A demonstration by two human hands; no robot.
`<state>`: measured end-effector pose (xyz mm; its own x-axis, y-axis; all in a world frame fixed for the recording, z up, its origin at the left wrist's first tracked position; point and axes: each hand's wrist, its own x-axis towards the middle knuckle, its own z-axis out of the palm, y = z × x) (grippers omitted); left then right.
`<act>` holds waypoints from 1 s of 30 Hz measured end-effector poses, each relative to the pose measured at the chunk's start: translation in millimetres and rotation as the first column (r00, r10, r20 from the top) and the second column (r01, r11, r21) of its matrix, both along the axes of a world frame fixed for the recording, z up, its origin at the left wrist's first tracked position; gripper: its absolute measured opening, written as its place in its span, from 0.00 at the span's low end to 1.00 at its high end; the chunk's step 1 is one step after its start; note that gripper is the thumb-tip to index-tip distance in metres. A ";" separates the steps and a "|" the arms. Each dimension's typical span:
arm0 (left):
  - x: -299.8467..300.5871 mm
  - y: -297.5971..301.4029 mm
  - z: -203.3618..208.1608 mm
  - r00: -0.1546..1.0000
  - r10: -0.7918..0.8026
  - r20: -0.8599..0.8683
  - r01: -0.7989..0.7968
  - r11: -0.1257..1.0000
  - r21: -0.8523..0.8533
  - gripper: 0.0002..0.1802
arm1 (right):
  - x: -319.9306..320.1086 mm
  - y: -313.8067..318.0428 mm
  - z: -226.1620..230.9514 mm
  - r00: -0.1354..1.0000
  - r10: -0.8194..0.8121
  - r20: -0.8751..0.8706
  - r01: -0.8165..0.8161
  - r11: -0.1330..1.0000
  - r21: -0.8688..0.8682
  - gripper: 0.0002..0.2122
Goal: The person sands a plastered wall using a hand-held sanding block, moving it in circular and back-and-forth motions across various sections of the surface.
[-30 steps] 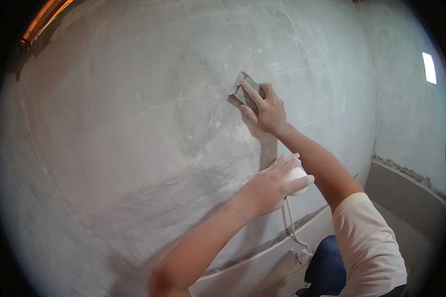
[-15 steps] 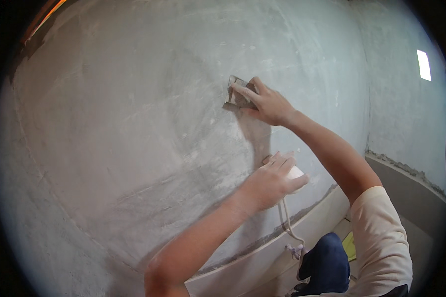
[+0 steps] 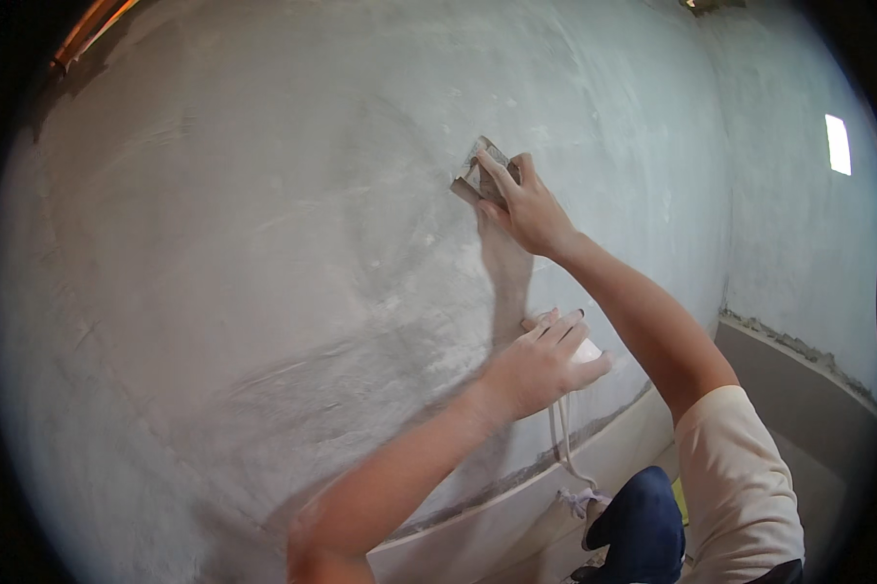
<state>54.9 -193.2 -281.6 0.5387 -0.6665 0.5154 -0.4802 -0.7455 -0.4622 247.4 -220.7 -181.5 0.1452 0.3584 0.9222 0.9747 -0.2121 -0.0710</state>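
Against the grey plastered wall [image 3: 292,224] my right hand [image 3: 537,212] presses a hand sander [image 3: 490,175], a flat grey block with what looks like sandpaper on it. Its fingers are spread over the back of the block and the thumb is at the lower edge. Lower down, my left hand [image 3: 537,370] is wrapped round a small white device with a cord [image 3: 586,351], close to the wall. The pale cord [image 3: 563,438] hangs from it; the fingers hide most of its shape, so its kind is unclear.
A rough ledge [image 3: 526,477] runs along the wall's foot. To the right a second wall [image 3: 788,224] meets this one at a corner, with a bright opening [image 3: 838,146] in it. My dark-blue trouser knee [image 3: 643,521] and a shoe [image 3: 582,502] show below.
My right hand has moved the hand sander slightly up and to the right, and the block has turned a little. My left hand has shifted slightly, keeping its grip.
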 end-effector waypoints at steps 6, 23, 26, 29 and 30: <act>-5.8 -1.0 -1.4 1.000 0.026 -0.002 -0.025 0.998 0.054 0.23 | -20.5 3.4 12.2 1.000 -0.008 -0.012 0.008 1.000 0.000 0.33; -165.3 118.7 110.1 0.278 0.878 0.390 -0.722 0.459 -0.517 0.72 | -76.3 7.7 14.6 0.836 0.163 0.525 -0.092 0.983 -0.158 0.39; -163.3 85.2 138.0 0.033 0.976 0.215 -0.793 0.157 -0.589 0.88 | -84.4 -0.5 9.6 0.815 0.212 0.540 -0.178 0.977 -0.115 0.42; -150.4 58.2 165.2 -0.154 0.981 0.116 -0.867 -0.077 -0.492 0.95 | -105.2 -2.0 9.7 0.786 0.248 0.566 -0.210 0.969 -0.134 0.41; -150.4 55.7 170.0 -0.210 0.972 0.109 -0.892 -0.145 -0.428 0.96 | -112.9 -1.0 12.6 0.762 0.252 0.597 -0.193 0.968 -0.163 0.41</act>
<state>-95.5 -137.5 -111.6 0.2750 0.5236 0.8064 0.9509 -0.2718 -0.1479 134.6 -221.7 -168.9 -0.5286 0.3918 0.7530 0.8274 0.0399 0.5601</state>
